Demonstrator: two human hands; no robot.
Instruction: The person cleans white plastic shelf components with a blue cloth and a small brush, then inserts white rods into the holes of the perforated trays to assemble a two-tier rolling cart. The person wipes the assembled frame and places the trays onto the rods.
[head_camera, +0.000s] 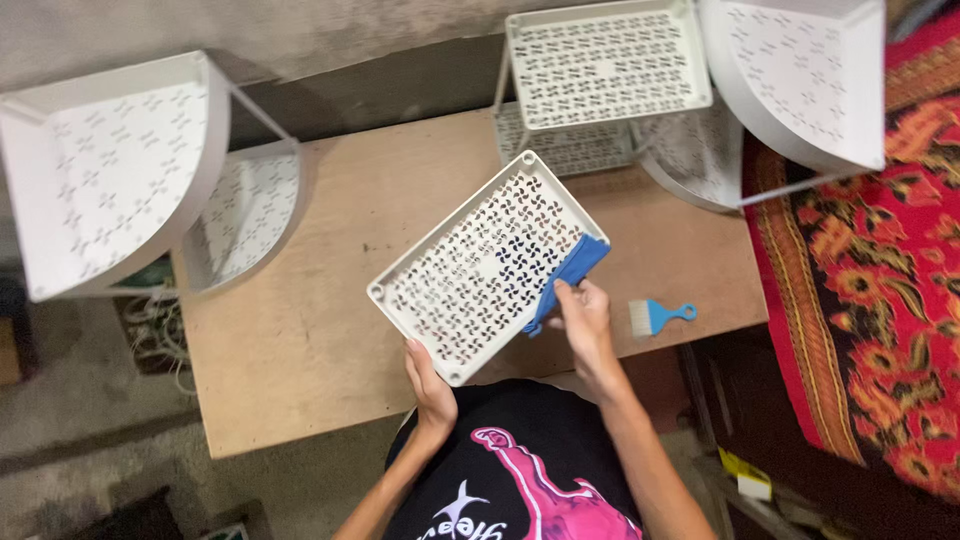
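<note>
Two hands work: left hand (431, 388) grips the white perforated tray (480, 265); right hand (583, 318) clasps a blue cloth (570, 272) against it.

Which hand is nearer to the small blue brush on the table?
Right. The right hand, holding a blue cloth, is just left of the brush. The left hand grips the white tray, farther away.

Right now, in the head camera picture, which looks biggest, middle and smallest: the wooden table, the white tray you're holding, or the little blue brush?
1. Wooden table
2. White tray
3. Blue brush
</note>
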